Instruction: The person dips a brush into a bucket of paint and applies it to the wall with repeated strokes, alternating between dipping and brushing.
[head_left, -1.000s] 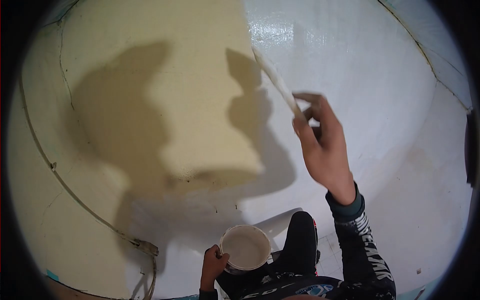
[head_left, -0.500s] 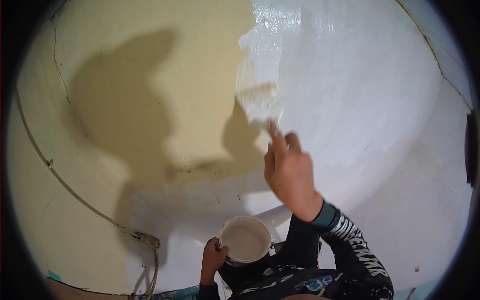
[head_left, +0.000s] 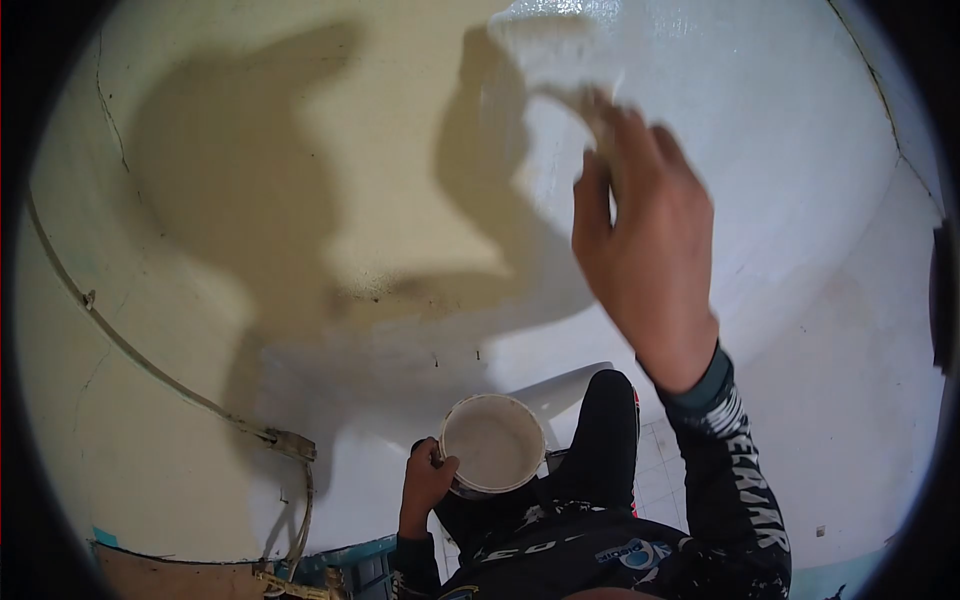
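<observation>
In the head view my right hand point(head_left: 655, 225) is raised before the wall, its fingers closed round the handle of a wide paintbrush point(head_left: 557, 58). The brush is smeared by motion and lies against or close to the edge between wet white paint point(head_left: 650, 40) and the yellowish wall point(head_left: 400, 120). Low in the view, my left hand point(head_left: 428, 482) grips the left rim of a round paint bucket point(head_left: 493, 445). Pale, whitish paint shows inside it. The bucket sits over my lap, upright or nearly so.
Along the left wall a cable point(head_left: 150, 365) runs down to a small box point(head_left: 293, 445). Dark shadows of my head and arm fall on the yellowish area. Floor tiles point(head_left: 660, 470) show beside my knee point(head_left: 607, 420). Several items lie at the bottom left.
My right hand has moved up and to the right with the paintbrush, and appears larger. The brush has risen towards the top of the view. My left hand stays on the bucket.
</observation>
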